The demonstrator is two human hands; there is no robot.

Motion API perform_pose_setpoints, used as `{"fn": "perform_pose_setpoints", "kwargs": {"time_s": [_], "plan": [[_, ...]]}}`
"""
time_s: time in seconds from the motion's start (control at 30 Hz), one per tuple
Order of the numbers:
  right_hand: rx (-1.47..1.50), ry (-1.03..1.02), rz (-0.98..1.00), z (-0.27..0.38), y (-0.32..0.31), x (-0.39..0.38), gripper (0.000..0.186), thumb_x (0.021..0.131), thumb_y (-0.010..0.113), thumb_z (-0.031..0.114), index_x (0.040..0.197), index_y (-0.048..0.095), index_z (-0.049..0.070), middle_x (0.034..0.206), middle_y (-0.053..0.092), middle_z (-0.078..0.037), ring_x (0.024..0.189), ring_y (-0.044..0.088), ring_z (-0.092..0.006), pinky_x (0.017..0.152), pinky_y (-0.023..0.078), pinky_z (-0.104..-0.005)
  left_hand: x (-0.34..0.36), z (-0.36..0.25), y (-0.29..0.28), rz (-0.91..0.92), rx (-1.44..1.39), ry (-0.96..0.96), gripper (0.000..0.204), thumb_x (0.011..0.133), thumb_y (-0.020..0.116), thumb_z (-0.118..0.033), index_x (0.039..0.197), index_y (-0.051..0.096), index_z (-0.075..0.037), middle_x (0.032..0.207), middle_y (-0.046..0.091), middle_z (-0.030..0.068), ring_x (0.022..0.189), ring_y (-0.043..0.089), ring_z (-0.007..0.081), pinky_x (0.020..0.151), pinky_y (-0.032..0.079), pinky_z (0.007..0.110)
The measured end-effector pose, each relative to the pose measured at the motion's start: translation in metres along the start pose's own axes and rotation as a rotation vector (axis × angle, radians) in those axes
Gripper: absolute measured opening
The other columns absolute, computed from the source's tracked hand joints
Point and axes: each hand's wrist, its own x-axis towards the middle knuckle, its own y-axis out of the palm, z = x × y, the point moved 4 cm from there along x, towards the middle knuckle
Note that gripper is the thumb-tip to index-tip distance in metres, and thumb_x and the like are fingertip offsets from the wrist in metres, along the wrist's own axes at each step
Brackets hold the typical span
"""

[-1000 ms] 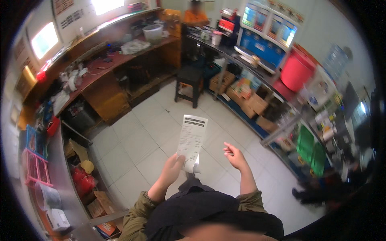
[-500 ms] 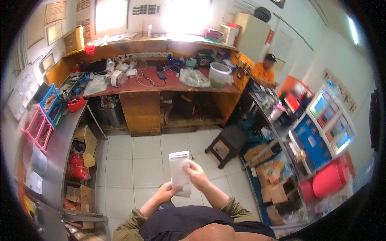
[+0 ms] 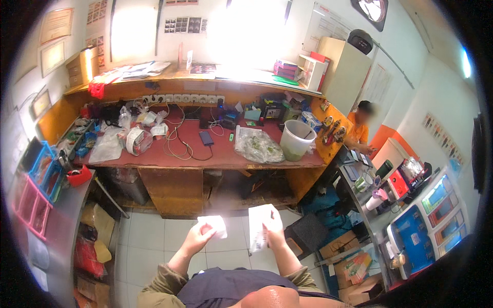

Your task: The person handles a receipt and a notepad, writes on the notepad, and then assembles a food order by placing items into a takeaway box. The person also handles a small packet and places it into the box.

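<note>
My left hand (image 3: 199, 237) is closed in a pinch on a small white paper slip (image 3: 217, 226), held above the tiled floor. To its right, my right hand (image 3: 274, 227) grips a taller stack of white papers (image 3: 258, 237), with the thumb across the front and dark print near the lower edge. A gap separates the two hands. Beyond them stands a workbench with a dark red top (image 3: 174, 157), which neither hand touches.
On the bench are a white bucket (image 3: 297, 141), a plastic bag of items (image 3: 257, 146), a phone (image 3: 206, 138), cables and a tape roll (image 3: 135, 139). A black stool (image 3: 306, 231) stands right of my hands. A co-worker in orange (image 3: 358, 129) sits at the right-hand counter.
Both hands were together on the white papers. Now they are apart, the left with a small slip and the right with the stack. The view has tilted up toward the bench.
</note>
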Motion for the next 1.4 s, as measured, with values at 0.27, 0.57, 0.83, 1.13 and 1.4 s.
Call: {"fn": "perform_pose_setpoints", "kwargs": {"time_s": [0.27,0.57,0.83,1.13,1.4], "plan": [[-0.034,0.104,0.118,-0.01,-0.019,0.219,0.04,0.086,0.059,-0.003,0.126,0.057,0.001,0.114,0.064,-0.005,0.104,0.061,-0.0167,0.095,0.049,-0.0318,0.175,-0.021,-0.038,-0.123,0.077,0.25,0.03,0.081,0.069,-0.002,0.11,0.062,-0.001,0.103,0.064,0.0078,0.105,0.059,0.0176,0.094,0.047,0.032],[-0.055,0.058,0.51,0.005,0.149,0.555,0.053,0.082,0.058,-0.002,0.134,0.05,0.001,0.124,0.06,-0.009,0.116,0.057,-0.0189,0.103,0.044,-0.0334,0.276,0.034,-0.132,-0.719,-0.12,-0.009,0.03,0.08,0.06,-0.002,0.111,0.061,0.003,0.104,0.066,0.0096,0.097,0.062,0.0182,0.088,0.05,0.032],[-0.349,-0.386,0.312,-0.014,0.232,0.797,0.045,0.086,0.048,-0.006,0.13,0.054,-0.002,0.121,0.062,-0.012,0.106,0.061,-0.018,0.091,0.048,-0.031,0.308,0.047,-0.182,-1.007,-0.069,-0.043,0.025,0.079,0.053,0.006,0.103,0.058,-0.002,0.109,0.061,0.0072,0.103,0.057,0.0184,0.092,0.047,0.033],[-1.359,-0.786,-0.176,0.018,0.275,0.768,0.029,0.081,0.062,0.019,0.106,0.071,0.006,0.114,0.063,-0.016,0.118,0.049,-0.0335,0.102,0.035,-0.0448,0.367,0.056,-0.286,-0.92,0.008,-0.138,0.025,0.082,0.056,0.003,0.105,0.059,-0.004,0.111,0.06,0.0075,0.108,0.055,0.0199,0.095,0.043,0.033],[-1.69,-1.1,-0.269,0.012,0.301,0.762,0.028,0.087,0.053,0.024,0.107,0.067,0.01,0.104,0.067,-0.007,0.108,0.057,-0.0246,0.096,0.03,-0.0442,0.412,0.058,-0.334,-0.876,0.062,-0.11,0.027,0.083,0.058,0.005,0.109,0.062,-0.003,0.116,0.06,0.008,0.112,0.056,0.0195,0.097,0.043,0.033]]}}
